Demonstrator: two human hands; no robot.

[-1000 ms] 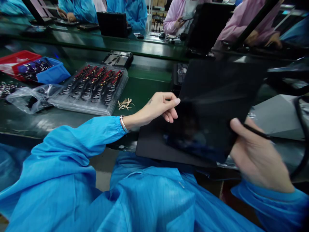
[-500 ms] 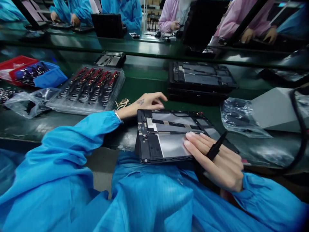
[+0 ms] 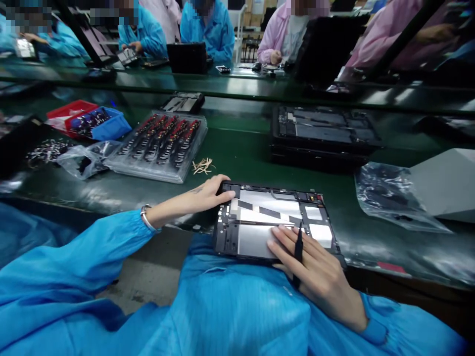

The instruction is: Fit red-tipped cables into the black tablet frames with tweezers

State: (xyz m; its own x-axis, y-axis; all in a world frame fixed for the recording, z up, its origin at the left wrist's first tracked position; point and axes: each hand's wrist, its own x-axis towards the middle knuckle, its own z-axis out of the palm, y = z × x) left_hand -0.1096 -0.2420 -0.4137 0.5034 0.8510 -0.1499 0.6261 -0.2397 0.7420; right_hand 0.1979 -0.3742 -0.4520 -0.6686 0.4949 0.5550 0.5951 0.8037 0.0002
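Note:
An opened tablet (image 3: 256, 242), its silver battery plates, black ribbon cable and circuit parts exposed, lies at the table's front edge above my lap. My left hand (image 3: 208, 194) grips its upper left corner, thumb on top and fingers at the outer edge. Across the lower right part, my right hand (image 3: 315, 269) rests with fingers stretched over the battery plate. Black tweezers (image 3: 299, 249) are tucked between the fingers of that hand, pointed end upward.
Behind the tablet sits a stack of similar tablets (image 3: 326, 126). To the left are a clear tray (image 3: 159, 143) of small parts, a blue bin (image 3: 111, 126), a red bin (image 3: 79, 110) and plastic bags. A clear bag (image 3: 393, 193) lies right. Co-workers sit across the bench.
My left hand has come from the table behind the tablet onto its upper left corner. The tablet now lies flatter. My right hand stays on it with the tweezers, now more upright.

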